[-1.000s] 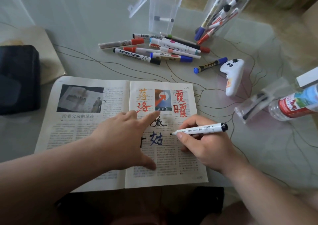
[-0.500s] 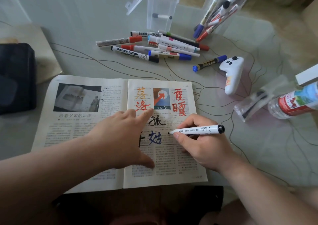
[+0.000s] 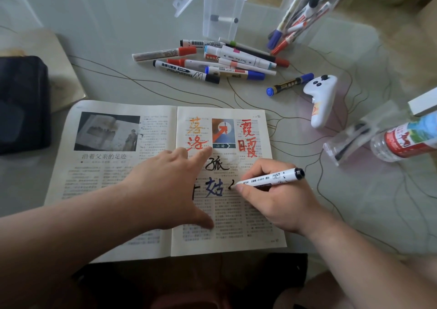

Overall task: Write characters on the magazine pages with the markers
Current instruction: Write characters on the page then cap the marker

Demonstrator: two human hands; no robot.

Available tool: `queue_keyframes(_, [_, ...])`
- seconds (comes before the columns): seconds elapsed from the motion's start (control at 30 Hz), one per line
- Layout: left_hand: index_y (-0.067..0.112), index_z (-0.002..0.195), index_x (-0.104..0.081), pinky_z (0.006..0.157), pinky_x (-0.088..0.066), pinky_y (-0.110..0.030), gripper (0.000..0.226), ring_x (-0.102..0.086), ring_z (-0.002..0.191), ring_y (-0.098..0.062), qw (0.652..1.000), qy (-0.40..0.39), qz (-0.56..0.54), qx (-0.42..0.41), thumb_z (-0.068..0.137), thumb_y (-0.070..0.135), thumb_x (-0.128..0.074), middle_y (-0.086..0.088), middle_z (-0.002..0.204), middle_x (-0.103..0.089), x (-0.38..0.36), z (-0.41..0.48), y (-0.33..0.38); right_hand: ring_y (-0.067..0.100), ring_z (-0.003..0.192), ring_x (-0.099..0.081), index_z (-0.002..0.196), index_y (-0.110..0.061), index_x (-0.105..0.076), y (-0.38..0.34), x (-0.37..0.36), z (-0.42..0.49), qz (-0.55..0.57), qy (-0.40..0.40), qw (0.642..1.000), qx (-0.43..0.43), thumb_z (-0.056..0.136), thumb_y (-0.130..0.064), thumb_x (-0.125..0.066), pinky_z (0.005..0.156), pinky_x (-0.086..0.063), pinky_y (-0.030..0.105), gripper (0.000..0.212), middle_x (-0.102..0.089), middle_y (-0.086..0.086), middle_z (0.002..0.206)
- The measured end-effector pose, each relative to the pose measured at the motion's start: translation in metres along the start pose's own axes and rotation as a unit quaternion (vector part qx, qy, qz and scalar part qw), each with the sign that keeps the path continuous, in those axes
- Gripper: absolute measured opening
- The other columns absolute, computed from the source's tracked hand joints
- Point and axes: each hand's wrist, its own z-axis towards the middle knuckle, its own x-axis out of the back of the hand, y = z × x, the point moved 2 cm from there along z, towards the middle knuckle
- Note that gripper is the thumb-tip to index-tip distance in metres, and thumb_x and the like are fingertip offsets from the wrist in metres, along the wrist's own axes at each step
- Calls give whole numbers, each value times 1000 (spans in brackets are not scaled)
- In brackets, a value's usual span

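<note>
At the near edge of the surface (image 3: pixel 118 36) we see the open magazine (image 3: pixel 113 190). The left hand (image 3: pixel 165 188) lies flat across its fold, fingers straight and spread, the forefinger pressing the right page just beside the orange characters. The right hand (image 3: pixel 279 202) grips a white marker (image 3: pixel 269 178) with a black end, its tip touching the right page at a black stroke, just right of the blue character. Farther out, toward the middle, we find a heap of loose markers (image 3: pixel 212 60), and 1 blue-capped marker (image 3: pixel 289 84) near a white controller (image 3: pixel 321 100). By the right edge lies a bottle (image 3: pixel 402 143). At the far edge stand a clear box (image 3: pixel 222 8) and a clear pouch (image 3: pixel 305 8) of markers.
</note>
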Motion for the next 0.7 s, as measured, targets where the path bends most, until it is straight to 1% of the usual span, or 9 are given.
queue_keyframes(0.07, [42, 152, 12, 106, -47, -41, 138, -43, 132, -17, 1000, 0, -1, 0, 49, 91, -67, 7, 143, -42, 0, 0, 0, 5, 54, -58, 72, -17, -67, 1, 2, 0, 15, 15, 1000, -4, 83, -16, -81, 51, -45, 21, 18, -65, -8, 60])
queue_keyframes(0.17, [43, 152, 11, 105, -47, -42, 138, -44, 131, -17, 1000, 2, -1, -1, 48, 92, -66, 7, 143, -43, 0, 0, -1, 13, 54, -60, 74, -17, -65, 3, 4, 0, 11, 28, 1000, -8, 84, -16, -79, 51, -49, 29, 18, -64, -6, 59])
queue_keyframes(0.3, [44, 152, 10, 105, -48, -41, 138, -45, 131, -17, 1000, 2, -3, -1, 48, 91, -67, 7, 142, -44, -1, 0, -1, 4, 48, -53, 73, -16, -62, 2, 2, 1, -14, 24, 999, -17, 85, -17, -78, 49, -42, 20, 19, -60, -12, 53])
queue_keyframes(0.33, [44, 152, 9, 105, -48, -41, 137, -45, 130, -17, 1000, 2, -3, -2, 49, 91, -67, 7, 142, -44, -1, 0, 0, 5, 48, -53, 73, -16, -62, 2, 2, 1, -17, 30, 999, -19, 85, -16, -78, 49, -43, 21, 20, -59, -13, 53])
queue_keyframes(0.4, [44, 152, 9, 104, -48, -41, 137, -45, 130, -17, 1000, 2, -2, -2, 49, 91, -67, 7, 142, -44, -1, 0, -1, 7, 50, -56, 72, -17, -62, 3, 4, 2, -6, 35, 999, -21, 85, -15, -78, 51, -51, 32, 21, -61, -10, 55])
queue_keyframes(0.43, [44, 152, 9, 104, -48, -41, 137, -45, 130, -17, 1000, 2, -1, -2, 49, 92, -67, 7, 142, -44, -1, 0, 0, 9, 51, -57, 72, -17, -63, 3, 5, 2, 3, 29, 999, -19, 85, -16, -79, 51, -52, 35, 21, -62, -8, 56])
queue_keyframes(0.53, [44, 152, 9, 104, -48, -41, 137, -45, 130, -18, 1000, 2, 1, -2, 48, 92, -67, 7, 141, -44, -1, 1, 0, 5, 52, -53, 72, -16, -65, 3, 4, 0, 3, -5, 1000, -3, 84, -18, -81, 51, -44, 25, 20, -61, -8, 58])
queue_keyframes(0.6, [44, 151, 10, 105, -47, -41, 137, -45, 130, -18, 1000, 1, 1, -1, 48, 91, -67, 6, 142, -44, -1, 1, -1, 4, 50, -50, 71, -15, -63, 2, 3, -1, -12, -2, 1000, -4, 83, -17, -80, 49, -40, 20, 21, -59, -11, 55])
queue_keyframes(0.7, [44, 151, 11, 105, -47, -40, 137, -44, 131, -17, 1000, -2, 1, -1, 50, 91, -68, 7, 142, -43, 0, 1, 0, 5, 46, -48, 69, -14, -59, 5, 5, 2, -9, 22, 1000, -17, 83, -11, -78, 48, -39, 22, 23, -55, -12, 50])
